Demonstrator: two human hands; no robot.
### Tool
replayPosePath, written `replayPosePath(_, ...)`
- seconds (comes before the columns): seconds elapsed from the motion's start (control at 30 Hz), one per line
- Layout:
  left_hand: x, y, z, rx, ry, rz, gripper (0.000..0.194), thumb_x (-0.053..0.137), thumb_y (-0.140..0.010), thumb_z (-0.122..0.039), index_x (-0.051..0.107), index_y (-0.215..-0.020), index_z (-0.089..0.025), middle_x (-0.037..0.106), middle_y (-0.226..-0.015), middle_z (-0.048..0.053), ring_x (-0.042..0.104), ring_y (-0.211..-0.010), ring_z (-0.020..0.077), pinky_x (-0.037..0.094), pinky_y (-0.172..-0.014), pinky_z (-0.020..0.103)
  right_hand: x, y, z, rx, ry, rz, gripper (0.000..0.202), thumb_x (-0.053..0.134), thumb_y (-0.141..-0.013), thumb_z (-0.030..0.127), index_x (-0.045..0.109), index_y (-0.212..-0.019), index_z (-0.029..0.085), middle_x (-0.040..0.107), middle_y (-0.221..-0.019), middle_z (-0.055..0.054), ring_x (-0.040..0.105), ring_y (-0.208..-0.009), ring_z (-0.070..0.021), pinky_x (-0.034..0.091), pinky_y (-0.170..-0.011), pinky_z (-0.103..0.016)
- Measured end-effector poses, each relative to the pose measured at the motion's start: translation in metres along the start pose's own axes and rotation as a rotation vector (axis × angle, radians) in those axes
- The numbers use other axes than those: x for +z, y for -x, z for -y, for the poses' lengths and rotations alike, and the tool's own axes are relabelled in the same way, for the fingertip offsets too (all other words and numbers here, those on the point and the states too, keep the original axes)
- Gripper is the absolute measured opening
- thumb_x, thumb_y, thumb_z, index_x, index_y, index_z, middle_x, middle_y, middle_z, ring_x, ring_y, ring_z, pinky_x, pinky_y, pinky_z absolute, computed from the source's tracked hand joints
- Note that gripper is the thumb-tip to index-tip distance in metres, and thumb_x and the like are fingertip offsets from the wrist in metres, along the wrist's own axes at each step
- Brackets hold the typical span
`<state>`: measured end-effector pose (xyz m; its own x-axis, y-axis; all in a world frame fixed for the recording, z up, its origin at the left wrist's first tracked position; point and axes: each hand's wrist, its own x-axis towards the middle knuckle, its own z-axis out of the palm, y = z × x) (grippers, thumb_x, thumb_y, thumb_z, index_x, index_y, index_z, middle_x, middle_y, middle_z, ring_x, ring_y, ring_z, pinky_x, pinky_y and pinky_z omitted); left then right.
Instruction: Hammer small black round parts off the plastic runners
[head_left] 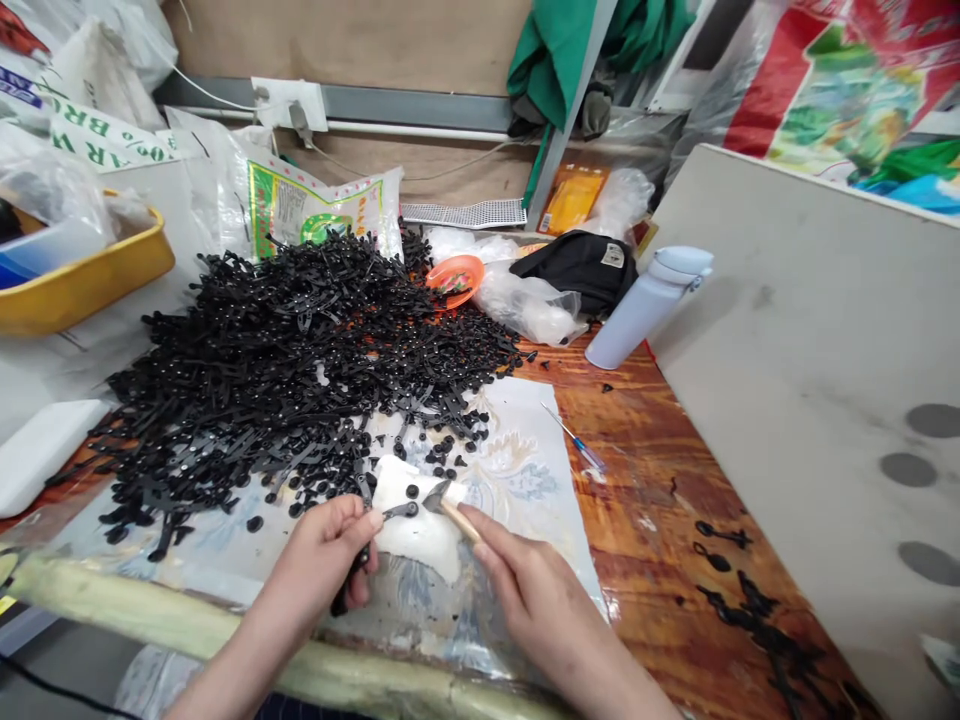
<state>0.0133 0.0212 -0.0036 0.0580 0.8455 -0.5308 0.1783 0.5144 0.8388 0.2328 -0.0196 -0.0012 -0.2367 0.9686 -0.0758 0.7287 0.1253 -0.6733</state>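
Observation:
My left hand (341,540) is closed on a black plastic part (399,511), whose round end points right over a white pad (416,545). More black pieces show below and above those fingers. In my right hand (517,570) is a knife (457,518) with a light wooden handle and a short dark blade, its tip near the part's round end. A small round black piece (412,491) lies on the pad between the two. Behind my hands rises a large heap of black plastic parts (300,340), with loose round pieces at its front edge.
A pale blue bottle (645,308) stands at the back right, beside a black bag (585,268) and an orange dish (455,280). A pen (581,441) lies on the patterned sheet's right edge. Black scraps (757,620) lie far right, near a grey panel (810,330). A yellow bin (97,280) is at left.

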Motion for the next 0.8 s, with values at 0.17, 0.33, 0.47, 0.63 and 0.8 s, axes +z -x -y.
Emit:
replayPosePath(0.17,-0.013,-0.008,-0.013,-0.032,-0.16,0.18,0.035,0.064,-0.067,-0.047,0.052,-0.051,-0.019,0.051,-0.037,-0.003,0.034,-0.023,0.006,0.018,-0.027,0.015,0.006,0.015,0.0,-0.007,-0.034,0.065,0.043,0.037,-0.094,0.022,0.047,-0.134,0.033,0.072,-0.102,-0.004,0.069,-0.088,-0.0223,0.053,-0.081,-0.036)
replayPosePath(0.33,-0.014,-0.022,-0.03,-0.045,-0.287,0.329,0.03,0.062,-0.071,-0.041,0.054,-0.051,-0.019,0.046,-0.035,-0.004,0.025,-0.023,0.004,0.016,-0.028,0.016,0.005,0.02,-0.009,0.084,-0.062,0.026,0.042,0.033,-0.095,0.025,0.046,-0.135,0.034,0.071,-0.104,-0.004,0.069,-0.09,-0.0224,0.054,-0.078,-0.036)
replayPosePath(0.47,-0.015,-0.029,-0.036,-0.081,-0.252,0.384,0.029,0.061,-0.072,-0.039,0.054,-0.052,-0.019,0.044,-0.034,-0.004,0.021,-0.024,0.0038,0.012,-0.029,0.017,0.008,0.02,-0.012,0.09,-0.051,-0.005,0.042,0.035,-0.095,0.026,0.046,-0.135,0.033,0.072,-0.102,-0.005,0.069,-0.088,-0.0235,0.054,-0.076,-0.037)
replayPosePath(0.63,-0.018,-0.03,-0.037,-0.067,-0.242,0.417,0.031,0.059,-0.076,-0.039,0.055,-0.054,-0.018,0.045,-0.036,-0.004,0.023,-0.026,0.0036,0.014,-0.031,0.018,0.011,0.021,-0.011,0.112,-0.048,0.003,0.043,0.031,-0.095,0.026,0.046,-0.135,0.032,0.073,-0.093,-0.006,0.07,-0.082,-0.0244,0.056,-0.073,-0.039)
replayPosePath(0.8,-0.018,-0.033,-0.034,-0.035,-0.259,0.431,0.032,0.058,-0.078,-0.041,0.054,-0.057,-0.017,0.045,-0.038,-0.005,0.024,-0.028,0.0031,0.013,-0.033,0.018,0.012,0.021,-0.012,0.099,-0.053,-0.015,0.043,0.03,-0.095,0.025,0.047,-0.135,0.03,0.073,-0.093,-0.008,0.07,-0.08,-0.0249,0.056,-0.072,-0.04)
